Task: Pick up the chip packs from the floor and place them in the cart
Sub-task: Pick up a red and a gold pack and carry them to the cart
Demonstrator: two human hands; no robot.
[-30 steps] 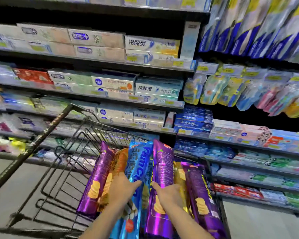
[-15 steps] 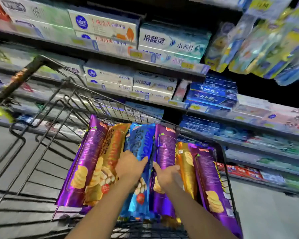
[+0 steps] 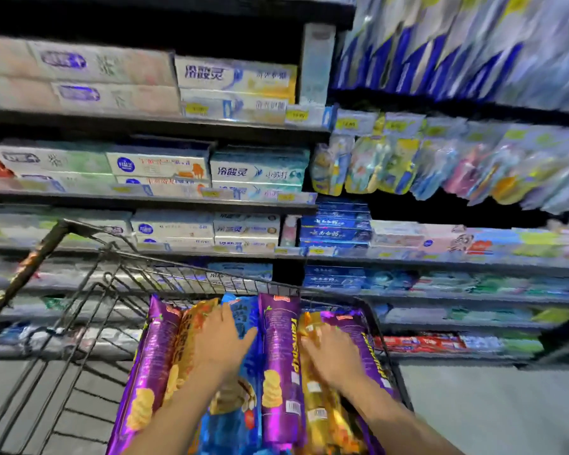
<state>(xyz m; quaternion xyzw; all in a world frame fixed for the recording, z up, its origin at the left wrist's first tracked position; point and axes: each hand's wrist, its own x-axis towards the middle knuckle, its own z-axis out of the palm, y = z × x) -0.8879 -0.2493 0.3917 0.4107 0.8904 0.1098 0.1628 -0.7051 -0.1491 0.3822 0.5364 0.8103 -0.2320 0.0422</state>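
Note:
Several long chip packs lie side by side in the black wire cart [image 3: 191, 272]: a purple pack [image 3: 151, 366] at the left, then an orange pack [image 3: 186, 336], a blue pack [image 3: 242, 311], a middle purple pack [image 3: 280, 356], a gold pack [image 3: 319, 408] and a right purple pack [image 3: 353, 321]. My left hand [image 3: 222, 344] rests flat on the orange and blue packs with fingers spread. My right hand [image 3: 334, 356] lies flat over the gold and right purple packs, its fingertips blurred. Neither hand wraps around a pack.
The cart's handle bar [image 3: 37, 261] runs up at the left. Shelves of toothpaste boxes [image 3: 260, 172] stand right behind the cart, with hanging toothbrush packs [image 3: 408, 159] at the upper right. Grey floor [image 3: 490, 408] shows to the right of the cart.
My hands have let go of the middle packs and spread apart; the right hand slid right onto the gold and purple packs. The view has tilted upward.

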